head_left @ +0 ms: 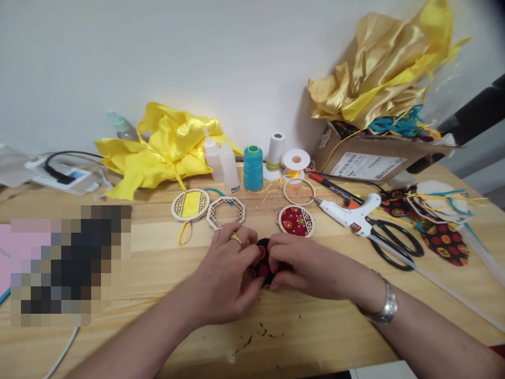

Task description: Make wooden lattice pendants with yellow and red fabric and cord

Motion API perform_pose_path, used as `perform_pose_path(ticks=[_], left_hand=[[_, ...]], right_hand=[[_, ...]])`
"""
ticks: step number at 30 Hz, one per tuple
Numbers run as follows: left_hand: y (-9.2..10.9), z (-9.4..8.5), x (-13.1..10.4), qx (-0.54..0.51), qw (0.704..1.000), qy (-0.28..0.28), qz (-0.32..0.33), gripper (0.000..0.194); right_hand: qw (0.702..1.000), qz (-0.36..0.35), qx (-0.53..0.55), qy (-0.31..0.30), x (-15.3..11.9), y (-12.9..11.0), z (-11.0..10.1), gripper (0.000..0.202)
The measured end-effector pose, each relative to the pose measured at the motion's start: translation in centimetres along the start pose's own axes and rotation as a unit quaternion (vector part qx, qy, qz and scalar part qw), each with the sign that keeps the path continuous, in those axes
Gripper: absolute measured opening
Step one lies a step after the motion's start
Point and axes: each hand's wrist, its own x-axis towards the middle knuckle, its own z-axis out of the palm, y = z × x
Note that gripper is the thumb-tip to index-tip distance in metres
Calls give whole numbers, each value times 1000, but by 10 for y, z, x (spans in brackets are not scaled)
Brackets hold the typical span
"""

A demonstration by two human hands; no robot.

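Between both hands is a small piece of black fabric with a red and orange print (263, 258), low over the wooden table. My left hand (232, 273), with a ring on one finger, is closed on its left side. From the right, my right hand (295, 263) pinches the same fabric; the curled fingers hide much of it. Just beyond the hands lie an octagonal wooden lattice frame (210, 217), a round frame backed with yellow cloth (191, 204), a round frame with red floral cloth (295, 221) and a thin wooden ring (299, 191).
To the right lie a white glue gun (347, 215), black-handled scissors (398, 245) and a marker (335, 188). Behind stand a teal thread spool (253, 168), squeeze bottles (229, 166), yellow satin (165, 152) and a cardboard box (339, 152). Dark scraps dot the front of the table (197, 347).
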Motion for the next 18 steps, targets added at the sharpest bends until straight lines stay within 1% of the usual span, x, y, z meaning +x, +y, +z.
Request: perform_pose_path(ticks=[4, 8, 11, 12, 13, 14, 15, 17, 18], left_hand=[[-1, 1, 1, 26, 999, -20, -12, 10], [2, -2, 3, 30, 999, -17, -12, 9], [4, -4, 3, 14, 1000, -10, -6, 9], [3, -4, 3, 7, 1000, -5, -7, 8], [3, -4, 2, 2, 1000, 9, -9, 7], [2, -3, 2, 0, 999, 30, -14, 6], [0, -1, 1, -1, 998, 55, -20, 6], [-3, 3, -1, 3, 994, 108, -24, 11], [-3, 5, -2, 4, 992, 120, -24, 18]], right_hand=[[1000, 12, -21, -18, 4, -4, 0, 7], [999, 19, -42, -27, 7, -5, 2, 9], [1000, 10, -20, -18, 5, -5, 1, 9], [1000, -3, 0, 8, 3, -4, -2, 9], [998, -17, 24, 55, 0, -4, -6, 9], [991, -27, 48, 124, -4, -2, -12, 10], [974, -28, 64, 214, -8, -1, -18, 11], [916, 9, 58, 398, -16, 5, -33, 16], [888, 41, 34, 457, -19, 9, -40, 18]])
